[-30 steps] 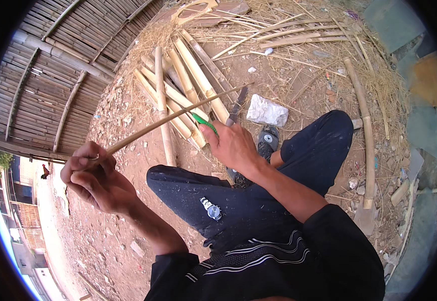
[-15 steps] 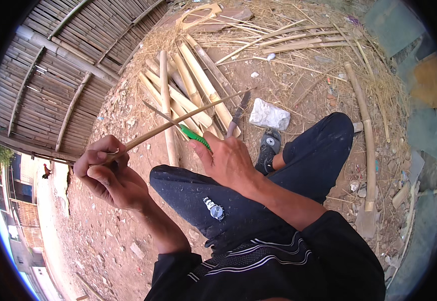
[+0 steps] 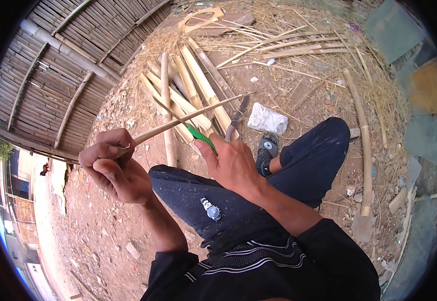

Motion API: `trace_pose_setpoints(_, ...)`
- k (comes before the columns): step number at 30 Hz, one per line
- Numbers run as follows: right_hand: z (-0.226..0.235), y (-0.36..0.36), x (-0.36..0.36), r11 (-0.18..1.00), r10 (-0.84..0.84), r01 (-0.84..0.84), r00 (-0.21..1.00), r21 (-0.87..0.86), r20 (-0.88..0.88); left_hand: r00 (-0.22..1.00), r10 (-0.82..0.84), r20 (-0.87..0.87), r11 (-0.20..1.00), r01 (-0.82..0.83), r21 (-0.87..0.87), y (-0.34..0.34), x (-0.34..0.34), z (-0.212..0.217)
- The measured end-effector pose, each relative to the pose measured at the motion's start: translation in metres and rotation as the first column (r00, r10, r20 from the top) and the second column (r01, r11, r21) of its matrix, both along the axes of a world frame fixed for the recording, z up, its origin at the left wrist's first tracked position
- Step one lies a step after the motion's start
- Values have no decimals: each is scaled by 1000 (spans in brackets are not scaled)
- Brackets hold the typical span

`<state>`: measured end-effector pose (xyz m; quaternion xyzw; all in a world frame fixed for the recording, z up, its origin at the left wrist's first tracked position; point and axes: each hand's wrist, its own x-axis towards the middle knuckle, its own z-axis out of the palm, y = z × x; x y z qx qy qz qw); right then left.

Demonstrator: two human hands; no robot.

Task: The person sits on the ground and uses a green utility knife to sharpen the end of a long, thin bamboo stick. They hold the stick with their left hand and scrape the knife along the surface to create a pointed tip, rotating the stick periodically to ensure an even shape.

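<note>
My left hand (image 3: 115,169) is closed around the near end of a thin bamboo strip (image 3: 153,132), which slants up and away to the right. In my right hand (image 3: 236,168) I grip a knife by its green handle (image 3: 200,136). Its narrow blade crosses the strip and points up to the left; I cannot tell whether it cuts into the wood. Beyond the right hand, a larger knife (image 3: 238,117) with a dark blade rests against split bamboo pieces (image 3: 206,83) on the ground.
A white stone (image 3: 267,119) lies near my shoe (image 3: 267,149). A wristwatch (image 3: 211,209) sits on my trouser leg. One bamboo pole (image 3: 361,135) lies to the right, and long strips (image 3: 304,45) lie on straw farther off. A bamboo wall (image 3: 48,70) stands at left.
My left hand has shifted slightly up and right with the strip. My right hand and the knife have moved a little right and down, and the blade now shows narrower.
</note>
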<state>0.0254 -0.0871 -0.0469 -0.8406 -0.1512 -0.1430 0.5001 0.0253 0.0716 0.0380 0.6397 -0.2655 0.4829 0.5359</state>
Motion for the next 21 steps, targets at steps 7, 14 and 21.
trace_pose_setpoints(7,-41,-6,18,993,-73,81,993,-88,91,997,-24,74,997,18,81,-1,0,5)
trace_pose_setpoints(14,-61,-29,1,998,-41,34,993,-62,-107,996,-85,37,994,82,77,3,4,4)
trace_pose_setpoints(21,15,-21,-29,986,86,-89,996,143,21,988,-148,51,977,138,165,-21,4,13)
